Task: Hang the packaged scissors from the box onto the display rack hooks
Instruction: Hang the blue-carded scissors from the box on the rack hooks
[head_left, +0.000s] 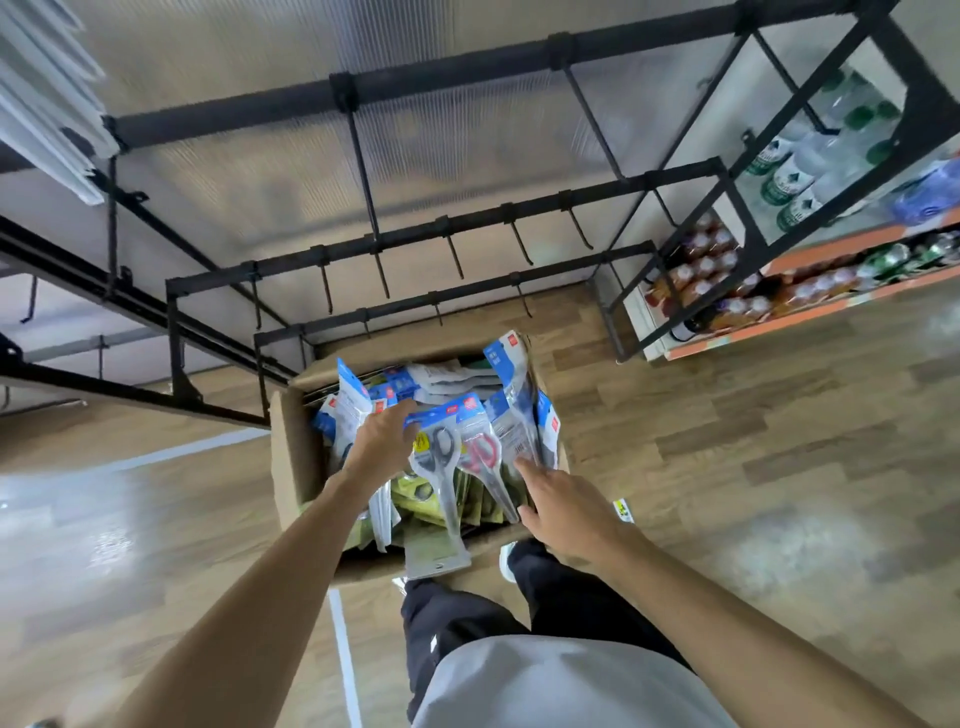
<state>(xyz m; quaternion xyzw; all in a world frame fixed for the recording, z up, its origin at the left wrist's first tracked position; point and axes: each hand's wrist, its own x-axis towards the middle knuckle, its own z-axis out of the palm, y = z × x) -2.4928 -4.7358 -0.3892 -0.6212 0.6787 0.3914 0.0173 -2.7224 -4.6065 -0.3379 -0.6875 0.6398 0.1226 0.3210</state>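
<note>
- Right hand (563, 512) pinches the packaged scissors (485, 457) fanned above the box (296, 462).
- Left hand (382, 441) grips the packs' top edge.
- Display rack hooks (457, 257) hang bare beyond.

Floor (779, 467): wood-look planks, glossy, glare patches at left and right. White line (345, 670) runs along the floor toward the bottom edge; a second pale line angles off at left

Right side: black-framed shelf unit (769, 171). Upper level holds clear bottles with green caps (795, 171); beside them a blue-tinted container (930, 192), blurred. Lower orange-edged shelf (810, 312) carries rows of brown bottles (706, 270)

Behind: translucent ribbed wall panel (260, 130)

Top left: white slatted panels (36, 93), motion-blurred
</note>
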